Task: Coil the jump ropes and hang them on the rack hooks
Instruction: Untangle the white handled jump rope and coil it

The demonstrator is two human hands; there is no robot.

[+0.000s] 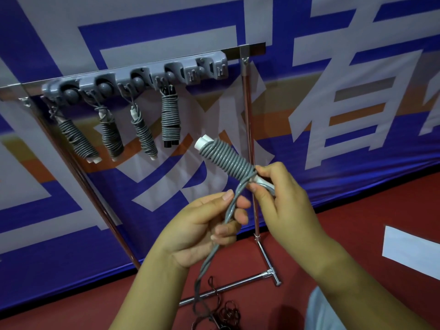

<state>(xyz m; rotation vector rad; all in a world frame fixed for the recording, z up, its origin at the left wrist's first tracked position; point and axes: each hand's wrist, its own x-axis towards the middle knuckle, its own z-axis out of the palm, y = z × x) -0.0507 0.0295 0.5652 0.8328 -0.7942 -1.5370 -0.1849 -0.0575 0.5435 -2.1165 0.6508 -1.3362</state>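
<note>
Behind the rack hangs a big banner (309, 103) in blue, white and orange, over a red floor (357, 222); its huge white strokes look like Chinese characters cut off by the frame, and I cannot read any whole word, nor any brand or label on the ropes or the rack

On the grey hook strip (133, 77) fixed to the chrome rack (247, 120), four coiled ropes already hang: three with white handles (78, 141) (112, 136) (144, 136) and one with black handles (169, 120). The hook at the right end of the strip looks free

The fifth rope is the one I am working on. My right hand (283, 198) pinches the white handles of the grey jump rope (226, 158) at their lower end, with thumb and fingers curled round them, and the cord is wound tightly up most of their length. My left hand (202, 229) holds the loose doubled cord between thumb and curled fingers, and its tail runs down toward the floor

I judge the winding nearly finished: the tail still needs wrapping or tucking, then this bundle goes on a hook. A dark tangled rope (226, 313) lies on the floor by the rack foot, so at least one more seems left
</note>
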